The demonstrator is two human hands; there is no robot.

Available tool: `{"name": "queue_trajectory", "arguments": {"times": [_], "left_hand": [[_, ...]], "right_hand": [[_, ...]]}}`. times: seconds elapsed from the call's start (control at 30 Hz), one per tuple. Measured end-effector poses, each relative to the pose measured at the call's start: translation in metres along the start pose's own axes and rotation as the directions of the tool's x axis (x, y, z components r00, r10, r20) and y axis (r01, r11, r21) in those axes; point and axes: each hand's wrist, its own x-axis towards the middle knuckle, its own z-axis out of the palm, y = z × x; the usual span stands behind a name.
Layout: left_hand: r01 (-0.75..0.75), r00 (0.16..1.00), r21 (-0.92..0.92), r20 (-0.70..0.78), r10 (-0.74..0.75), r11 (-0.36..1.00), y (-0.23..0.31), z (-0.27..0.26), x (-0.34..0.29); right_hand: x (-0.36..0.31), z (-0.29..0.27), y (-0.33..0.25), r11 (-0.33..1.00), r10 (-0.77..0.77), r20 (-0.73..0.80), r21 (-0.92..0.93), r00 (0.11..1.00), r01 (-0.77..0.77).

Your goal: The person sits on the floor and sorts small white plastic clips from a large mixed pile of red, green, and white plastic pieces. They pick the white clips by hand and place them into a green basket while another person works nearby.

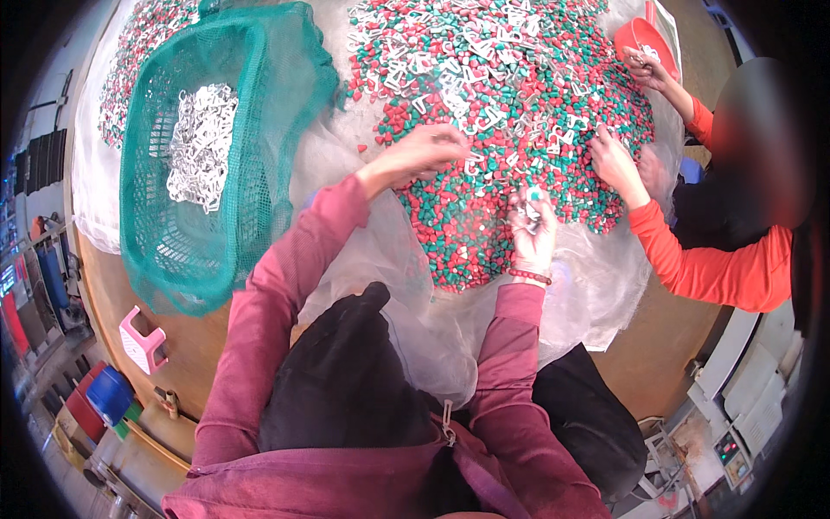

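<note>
A big heap of small red and green cone-shaped pieces (484, 173) mixed with white plastic parts lies on a pale sheet (596, 294). My left hand (424, 151) rests palm down on the heap's left side, fingers curled among the pieces. My right hand (532, 227) is at the heap's near edge, fingers closed around several white parts. A green mesh basket (164, 251) to the left holds a pile of white parts (201, 147).
Across the heap on the right a person in orange sleeves works with both hands (616, 160) in the pieces, beside a red scoop (640, 39). A pink stool (143, 339) stands on the brown floor at left. Blue and red bins (104, 394) sit lower left.
</note>
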Motion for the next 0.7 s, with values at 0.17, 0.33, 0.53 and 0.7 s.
{"name": "queue_trajectory", "arguments": {"times": [0.17,0.33,0.53,0.7], "left_hand": [[-0.112,0.845,0.983,0.17,0.506,-0.143,-0.024,0.037,0.043],[-0.041,0.908,0.997,0.066,0.414,-0.068,-0.035,0.035,0.042],[-0.166,0.948,0.767,-0.049,0.314,0.62,-0.005,-0.01,0.002],[-0.097,0.985,0.139,-0.131,0.116,0.985,0.008,-0.021,-0.017]], "right_hand": [[0.004,0.004,-0.014,0.985,-0.015,-0.046,-0.173,0.999,0.007],[0.005,0.014,-0.013,0.851,-0.027,-0.14,-0.522,0.99,-0.05],[0.011,0.002,-0.015,0.841,-0.025,-0.109,-0.539,0.994,-0.038],[0.033,-0.012,0.025,0.15,-0.273,0.114,-0.976,0.955,0.159]]}}
